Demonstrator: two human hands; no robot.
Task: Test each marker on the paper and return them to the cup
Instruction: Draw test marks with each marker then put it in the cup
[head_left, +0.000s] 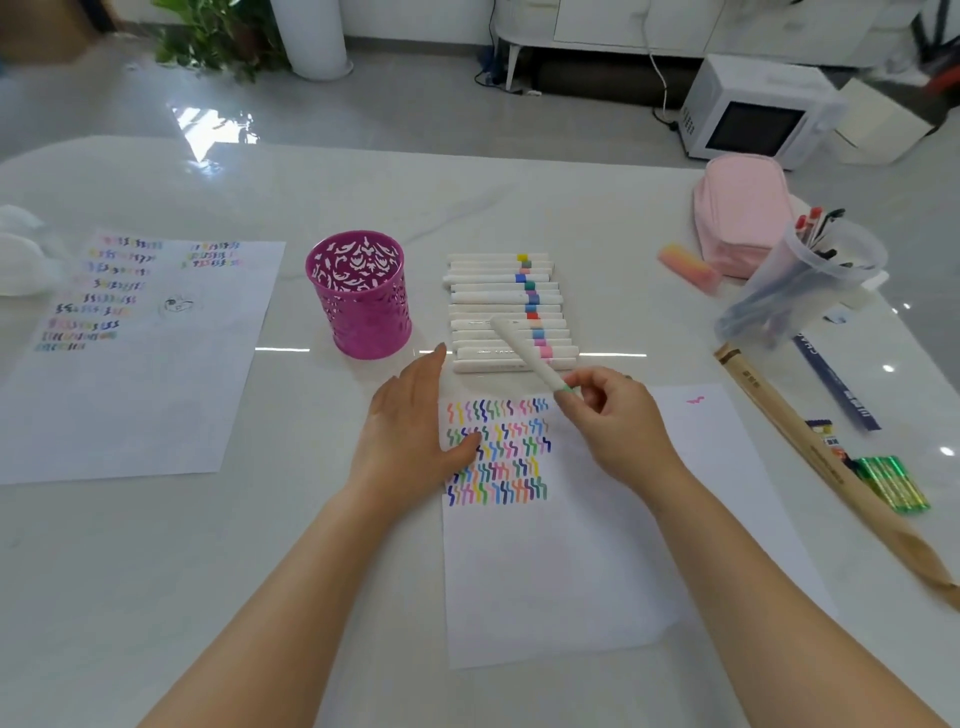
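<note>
The right hand (608, 423) pinches a white marker (522, 349) between thumb and curled fingers, near the marker's green-banded end. The marker slants up and away from the hand, its far end over the row of markers (501, 301) that lie side by side on the desk (519, 197). Whether the held marker is capped cannot be told.

The left hand (413, 431) lies flat with its fingers straight, pressing on the left edge of the paper (571, 561); its thumb rests on the rows of coloured squiggles (511, 452) drawn at the paper's top left. A single pink squiggle (695, 400) sits near the paper's top right corner.

The purple cut-out cup (358, 296) stands upright just left of the row of markers and beyond the left hand.

A second sheet (145, 395) with coloured marks lies well to the left. At the right are a pink pouch (743, 213) and a clear tub of pens (810, 275).
</note>
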